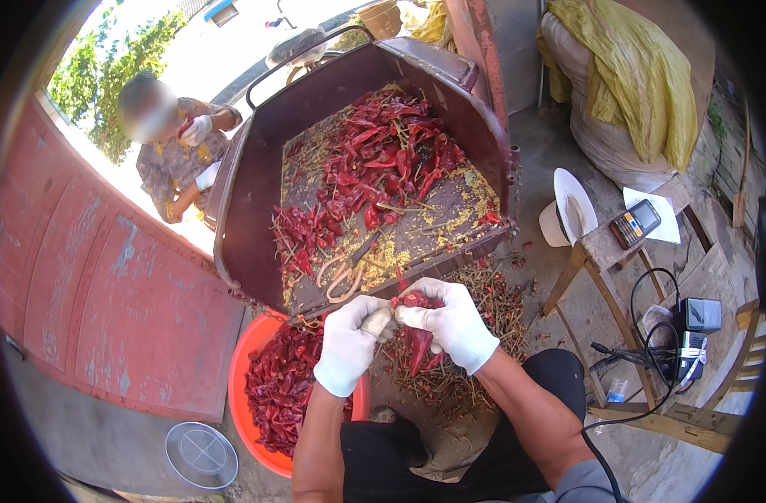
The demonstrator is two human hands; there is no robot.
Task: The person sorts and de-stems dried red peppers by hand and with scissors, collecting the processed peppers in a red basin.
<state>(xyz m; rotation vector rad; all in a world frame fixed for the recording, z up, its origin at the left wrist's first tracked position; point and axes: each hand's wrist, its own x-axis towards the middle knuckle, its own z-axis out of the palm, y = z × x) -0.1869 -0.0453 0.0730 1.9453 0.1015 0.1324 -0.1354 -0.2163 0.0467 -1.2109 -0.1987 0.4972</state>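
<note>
White gloves cover both of my hands, which meet just in front of the near edge of a brown metal cart bed (232,201). My right hand (454,325) is closed round a few dried red chili peppers (418,348), one hanging tip down below the fingers. Beside it, my left hand (349,342) pinches thumb to fingers near the peppers' ends; what lies in the pinch is hidden. A heap of dried red chilies (370,176) with stems and yellow seeds covers the bed. Scissors with pale looped handles (343,275) rest close to its near edge.
Below my left hand stands an orange tub (242,394) of red chilies. Cut stems (483,310) litter the ground. Right are a wooden stool (605,247) with a handheld device (636,223), a hat (567,210) and cables. Another gloved person (182,159) sits beyond the cart.
</note>
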